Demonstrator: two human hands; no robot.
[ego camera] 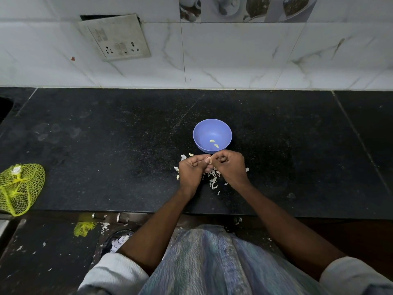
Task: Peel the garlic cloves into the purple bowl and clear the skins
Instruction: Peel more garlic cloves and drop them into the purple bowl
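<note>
Black speckled stone countertop [106,128] under 2 hands at frame centre: left hand [191,172] and right hand [230,167], fingers curled, pinching 1 garlic clove [210,160] between them. Just above, 1 purple bowl [212,135] with 2 peeled cloves [214,143]. Scattered skins [213,180] beneath. 1 yellow mesh bag [20,188] at left. White marble-look wall tiles [234,56], 1 switchboard [116,38] upper left.

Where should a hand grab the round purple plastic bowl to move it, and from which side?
Take the round purple plastic bowl by its far rim, coming from above on the wall side. It stands upright and open, so the thin rim can be pinched. Both the left hand and the right hand crowd the near rim, and two peeled garlic cloves lie inside, so probably keep it level.
</note>
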